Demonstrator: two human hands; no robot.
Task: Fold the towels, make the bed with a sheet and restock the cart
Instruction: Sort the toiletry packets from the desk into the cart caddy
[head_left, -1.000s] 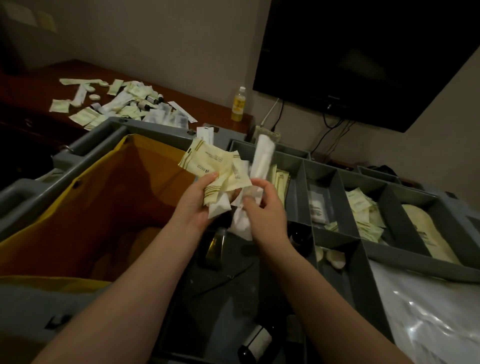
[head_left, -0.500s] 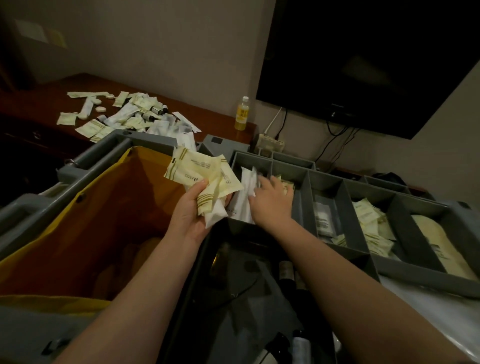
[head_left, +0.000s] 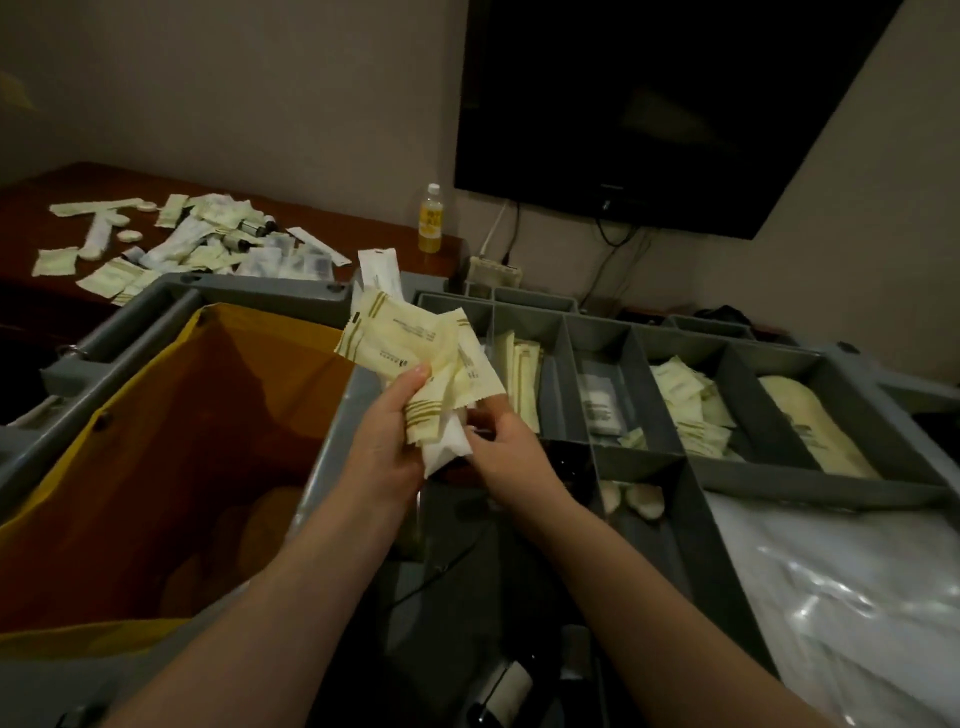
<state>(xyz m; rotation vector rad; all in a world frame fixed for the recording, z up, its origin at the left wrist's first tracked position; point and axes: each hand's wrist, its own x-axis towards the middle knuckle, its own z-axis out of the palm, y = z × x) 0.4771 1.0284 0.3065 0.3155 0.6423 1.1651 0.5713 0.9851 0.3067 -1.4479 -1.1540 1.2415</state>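
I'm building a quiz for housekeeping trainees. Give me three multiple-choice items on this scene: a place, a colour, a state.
1. Where does the yellow bottle stand? A in the cart tray; B on the wooden desk; C on the floor.
2. What colour is the big open bag? A blue; B green; C orange-yellow.
3. What is the left hand doing? A gripping a bunch of packets; B hanging empty; C resting on the tray.
Answers: B, it stands on the desk by the wall. C, its cloth shows orange-yellow. A, it is closed round the pale packets.
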